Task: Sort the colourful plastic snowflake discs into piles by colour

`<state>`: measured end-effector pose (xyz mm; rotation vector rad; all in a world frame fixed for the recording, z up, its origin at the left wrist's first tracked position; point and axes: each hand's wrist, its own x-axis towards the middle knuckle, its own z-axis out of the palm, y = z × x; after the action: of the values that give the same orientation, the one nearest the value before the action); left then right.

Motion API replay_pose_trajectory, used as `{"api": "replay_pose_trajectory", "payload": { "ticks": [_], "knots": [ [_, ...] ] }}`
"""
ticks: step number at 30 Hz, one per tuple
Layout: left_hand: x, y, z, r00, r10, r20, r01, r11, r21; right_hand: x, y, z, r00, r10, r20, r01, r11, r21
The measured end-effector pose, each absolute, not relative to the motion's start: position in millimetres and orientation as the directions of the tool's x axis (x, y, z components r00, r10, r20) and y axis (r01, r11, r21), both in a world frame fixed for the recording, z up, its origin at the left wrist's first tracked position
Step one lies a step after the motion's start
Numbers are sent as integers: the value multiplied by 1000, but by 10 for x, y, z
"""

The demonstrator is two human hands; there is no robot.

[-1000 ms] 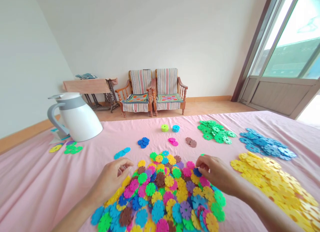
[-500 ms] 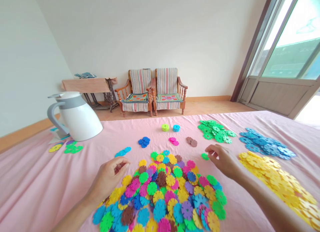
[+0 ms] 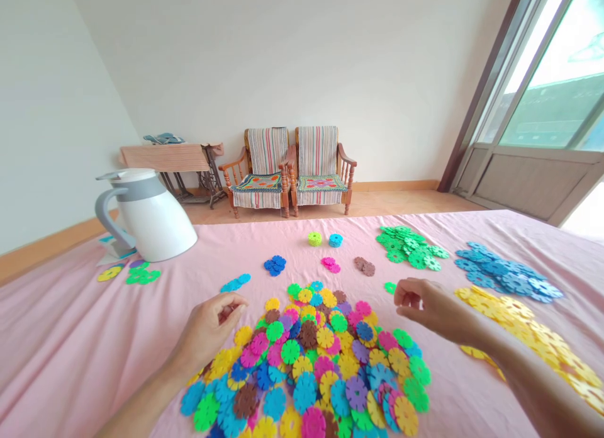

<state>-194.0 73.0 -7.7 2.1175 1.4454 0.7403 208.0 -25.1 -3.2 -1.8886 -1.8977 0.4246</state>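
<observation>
A mixed heap of notched plastic discs in many colours lies at the front middle. My left hand hovers at its upper left with curled fingers; whatever is between them, if anything, is hidden. Right of the heap, my right hand has its fingers bent round and closed, their tips partly hidden. Just left of it lies a single green disc. Small groups lie beyond the heap: light blue, dark blue, pink and brown. Two short stacks, lime and blue, stand behind.
Piles of green, blue and yellow discs lie on the right of the pink cloth. A white jug stands at the left, with green and yellow discs before it. Two chairs are beyond.
My right hand has moved slightly right and down, away from the single green disc. My left hand stays near the heap's edge. The view has shifted slightly.
</observation>
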Motion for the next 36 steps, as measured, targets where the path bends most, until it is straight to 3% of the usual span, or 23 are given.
{"api": "replay_pose_trajectory", "payload": {
  "ticks": [5,13,17,20,24,30,32,36],
  "knots": [
    [-1934,739,-67,285,942,177,684,-329,651,1987,-429,154,-106,989,-98,841,37,-540],
    [-1962,758,-99,291,942,166,688,-327,648,1925,-402,190,-142,983,-113,845,61,-531],
    [-1957,754,-100,296,939,176,688,-337,643,1977,-355,196,-178,974,-141,738,37,-673],
    [-1949,755,-96,295,938,182,680,-340,649,2084,-261,117,-77,994,-73,633,-8,-774],
    [-1944,747,-92,301,937,180,678,-342,650,2246,-127,-78,108,992,70,697,-26,-716],
    [-1946,725,-73,270,944,191,689,-328,646,2332,-113,-117,226,947,227,798,-47,-601],
    [-1953,729,-52,231,950,211,698,-312,645,2306,-186,-30,160,970,183,838,-35,-544],
    [-1987,763,-26,164,959,230,688,-278,670,2176,-384,173,-91,992,-87,858,34,-513]
  ]
}}
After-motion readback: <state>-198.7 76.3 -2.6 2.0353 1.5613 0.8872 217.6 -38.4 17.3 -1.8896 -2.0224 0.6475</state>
